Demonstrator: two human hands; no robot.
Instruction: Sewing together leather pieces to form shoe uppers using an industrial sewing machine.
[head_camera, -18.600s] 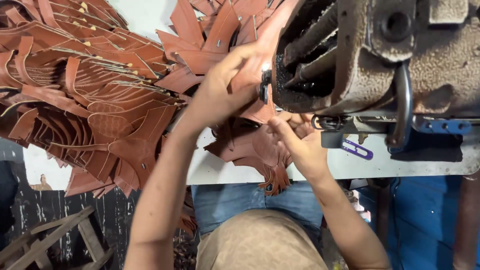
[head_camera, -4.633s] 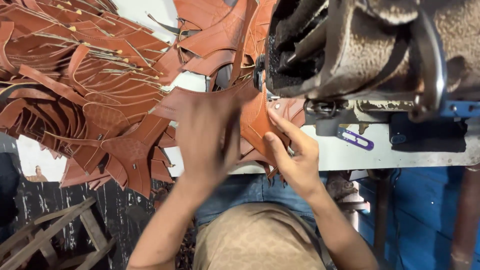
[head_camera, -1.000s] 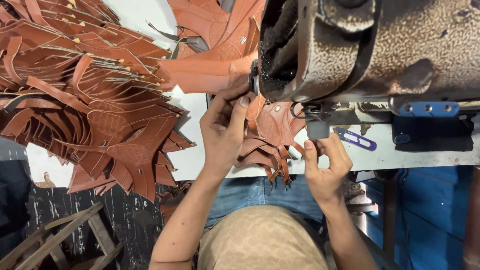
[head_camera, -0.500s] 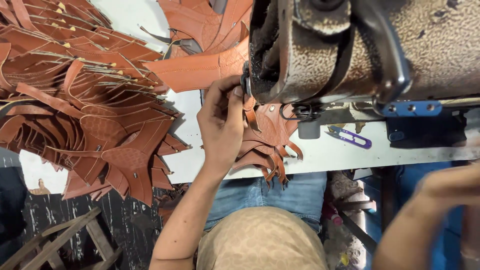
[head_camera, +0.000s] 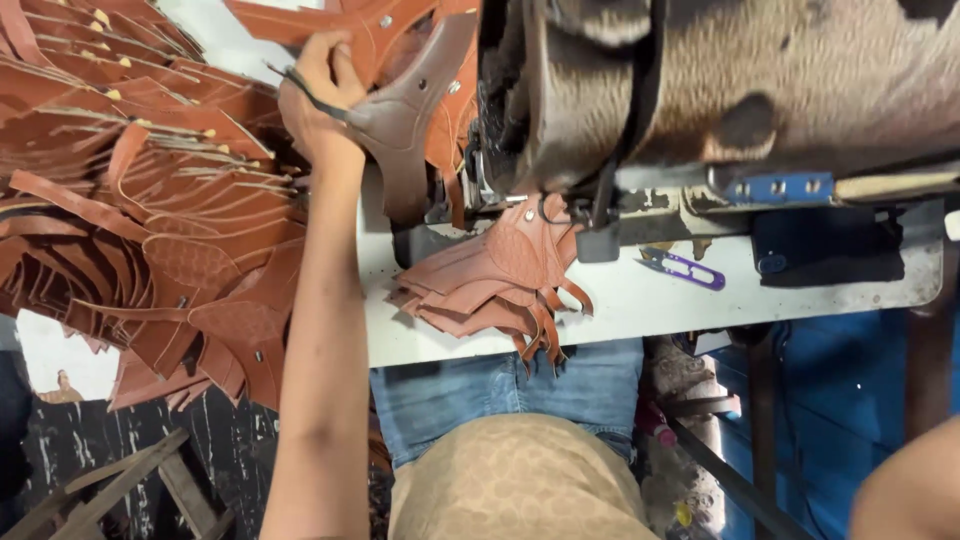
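Gripping a brown leather piece (head_camera: 405, 110) at its upper end, the left hand (head_camera: 315, 95) is seen in the head view with the fingers closed around the leather, just left of the sewing machine (head_camera: 700, 90). The piece hangs down from the hand over the white tabletop (head_camera: 640, 300), and small metal rivets are visible on it. It is judged to be light and flexible, yet firm enough to keep its curved shape; the surface looks smooth, so a pinch near the edge, away from the rivets, is considered the safest hold. A dark thin strap or thread runs across the fingers.

Only a forearm is seen at the lower right corner; the right hand is out of view, so its state cannot be told.

A stack of sewn pieces (head_camera: 490, 285) lies under the machine, a big heap of leather parts (head_camera: 130, 200) lies at the left, and purple thread snips (head_camera: 685, 268) rest nearby.
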